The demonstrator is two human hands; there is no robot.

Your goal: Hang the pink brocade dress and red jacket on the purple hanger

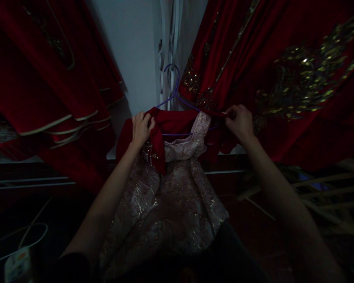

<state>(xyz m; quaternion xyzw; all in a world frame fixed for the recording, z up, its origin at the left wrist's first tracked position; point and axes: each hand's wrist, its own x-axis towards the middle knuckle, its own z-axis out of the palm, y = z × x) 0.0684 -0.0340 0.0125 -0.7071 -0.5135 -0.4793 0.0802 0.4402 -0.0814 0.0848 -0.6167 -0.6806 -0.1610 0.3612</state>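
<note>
A pale pink brocade dress (179,184) with a shiny gold pattern hangs below a purple hanger (176,92). Over the hanger's left side lies a small red jacket (157,143) with beaded trim. My left hand (142,127) grips the jacket at its shoulder, fingers curled over the cloth. Out to the right, my right hand (239,121) pinches the edge of the same red garment and holds it stretched away from the dress strap. The dress's right strap shows, while its left shoulder is hidden under the red cloth.
Red curtains or garments with gold edging (56,124) hang at left. More red cloth with gold sequins (306,74) hangs at right. White straps (162,47) run down the pale wall. A power strip with a cord (17,263) is at lower left; wooden slats (327,192) stand at right.
</note>
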